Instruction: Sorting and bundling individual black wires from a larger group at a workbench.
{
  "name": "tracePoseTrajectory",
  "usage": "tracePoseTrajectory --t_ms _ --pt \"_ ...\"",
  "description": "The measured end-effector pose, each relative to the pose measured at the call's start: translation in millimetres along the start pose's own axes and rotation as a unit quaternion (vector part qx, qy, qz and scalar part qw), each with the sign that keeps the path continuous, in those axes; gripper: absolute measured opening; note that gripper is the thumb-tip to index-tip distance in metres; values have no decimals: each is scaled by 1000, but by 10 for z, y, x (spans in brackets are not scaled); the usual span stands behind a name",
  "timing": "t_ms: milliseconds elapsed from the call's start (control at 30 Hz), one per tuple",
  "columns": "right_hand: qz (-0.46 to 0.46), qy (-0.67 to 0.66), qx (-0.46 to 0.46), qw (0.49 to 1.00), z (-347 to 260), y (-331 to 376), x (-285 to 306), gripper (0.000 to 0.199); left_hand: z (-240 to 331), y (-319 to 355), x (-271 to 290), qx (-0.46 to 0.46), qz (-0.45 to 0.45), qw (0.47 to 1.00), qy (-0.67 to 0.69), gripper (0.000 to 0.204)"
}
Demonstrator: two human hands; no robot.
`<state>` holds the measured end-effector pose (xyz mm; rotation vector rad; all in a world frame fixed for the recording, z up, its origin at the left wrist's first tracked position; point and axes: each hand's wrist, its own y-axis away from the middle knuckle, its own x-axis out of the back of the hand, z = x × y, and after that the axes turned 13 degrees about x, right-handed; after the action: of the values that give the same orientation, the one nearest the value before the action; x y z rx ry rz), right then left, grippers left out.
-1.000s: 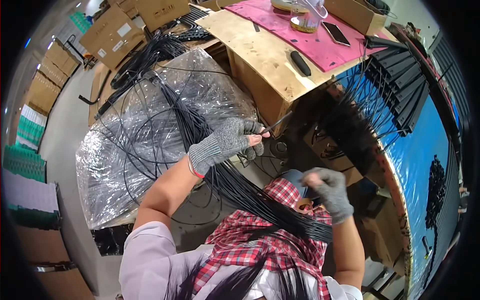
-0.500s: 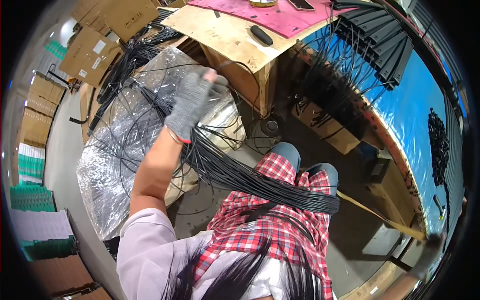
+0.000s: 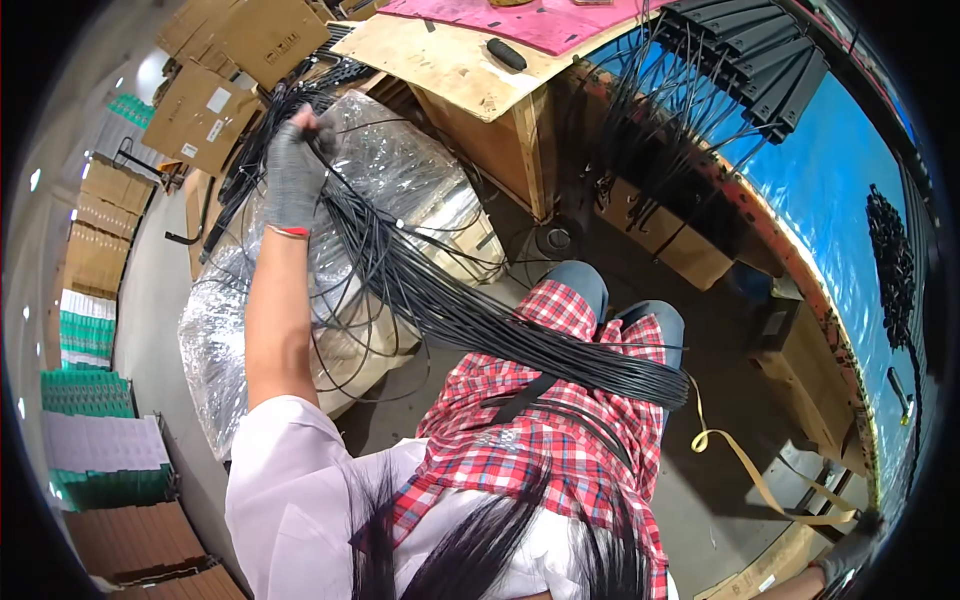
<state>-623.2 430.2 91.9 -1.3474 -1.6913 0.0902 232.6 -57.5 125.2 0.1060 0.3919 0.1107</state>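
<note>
My left hand [image 3: 294, 180], in a grey fingertip-less glove, is closed around black cables near the upper end of a long cable bundle [image 3: 470, 318]. The bundle runs down across my lap, its folded end lying over my right thigh. Loose cables hang from it over a clear plastic-wrapped stack [image 3: 225, 340]. At the lower right rim my right hand [image 3: 852, 553], also gloved, is beside the blue-topped table's edge. A yellow strap [image 3: 745, 458] hangs in slack curls from my lap to that hand, whose fingers are too dark and small to make out.
A wooden bench [image 3: 465, 75] with a pink mat and a black handle-like piece stands ahead. Black strips with cables lie on the blue table [image 3: 800, 200] at right. Cardboard boxes [image 3: 205, 115] stand far left, and an open carton [image 3: 665, 235] sits under the table.
My left hand has moved left and away from me, and cables now spread from its grip. The yellow strap went from stretched to slack and curled. My right hand has shifted lower.
</note>
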Motion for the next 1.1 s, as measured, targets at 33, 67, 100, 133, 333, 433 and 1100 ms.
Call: tracePoseTrajectory --t_ms 33,67,100,133,333,433,1100 --pt "-3 -2 -8 1000 327 49 -64 38 97 55 -109 0 -1 1000 -9 16" --pt "2 -82 -41 996 519 69 -117 37 225 95 -120 -1 -47 999 4 15" --pt "8 -161 -75 984 699 94 -155 37 345 118 -98 -1 -93 996 18 14" --pt "14 -241 -110 964 812 146 -233 36 470 137 -53 -3 -139 990 28 14" --pt "50 -438 -301 845 13 390 -606 30 684 -214 814 -100 29 994 -34 16" --pt "-41 -517 -255 816 39 428 -600 25 564 -392 1127 -125 369 785 -481 32" --pt "208 -315 -142 915 -379 1099 367 16 -3331 1377 -2239 12 -465 656 -595 36"
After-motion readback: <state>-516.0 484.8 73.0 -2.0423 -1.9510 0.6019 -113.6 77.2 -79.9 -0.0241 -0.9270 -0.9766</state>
